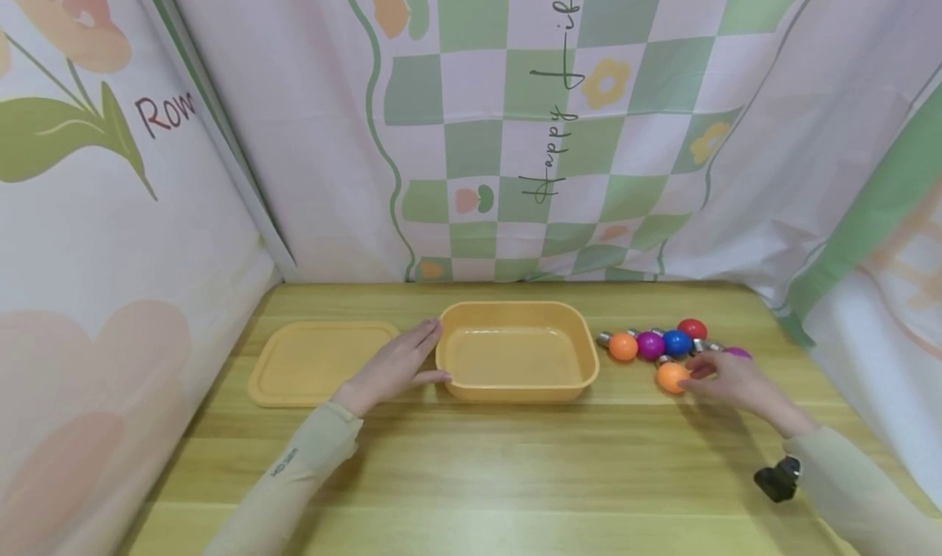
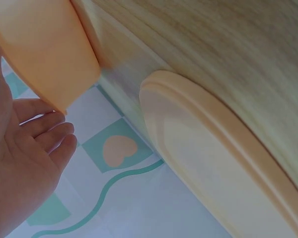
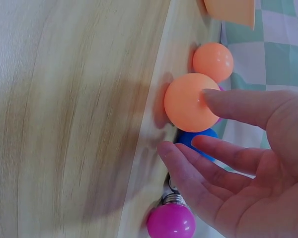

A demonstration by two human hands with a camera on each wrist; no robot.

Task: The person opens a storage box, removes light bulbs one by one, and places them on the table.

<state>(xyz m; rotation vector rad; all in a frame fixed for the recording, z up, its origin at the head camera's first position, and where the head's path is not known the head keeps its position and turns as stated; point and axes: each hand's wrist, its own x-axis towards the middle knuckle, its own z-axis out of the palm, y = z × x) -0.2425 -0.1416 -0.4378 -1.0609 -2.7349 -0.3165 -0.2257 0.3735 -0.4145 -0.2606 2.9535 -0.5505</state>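
An orange-yellow plastic box (image 1: 515, 394), without a lid on it, stands mid-table. My left hand (image 1: 401, 364) rests against its left end, fingers extended along the wall and thumb at the front corner. In the left wrist view the fingertips touch the box's rim (image 2: 64, 110). To the right, my right hand (image 1: 728, 380) is at an orange light bulb (image 1: 671, 378) with a silver screw base. The thumb touches this bulb in the right wrist view, while the other fingers (image 3: 184, 168) spread apart beside it. A blue bulb (image 3: 198, 141) shows behind those fingers.
The matching lid (image 1: 316, 364) lies flat left of the box. More bulbs cluster on the right: orange (image 1: 623, 347), purple (image 1: 651, 345), blue (image 1: 676, 343), red (image 1: 692, 329), and a magenta one (image 3: 171, 221) by the right hand. Printed curtains enclose the wooden table (image 1: 500, 474).
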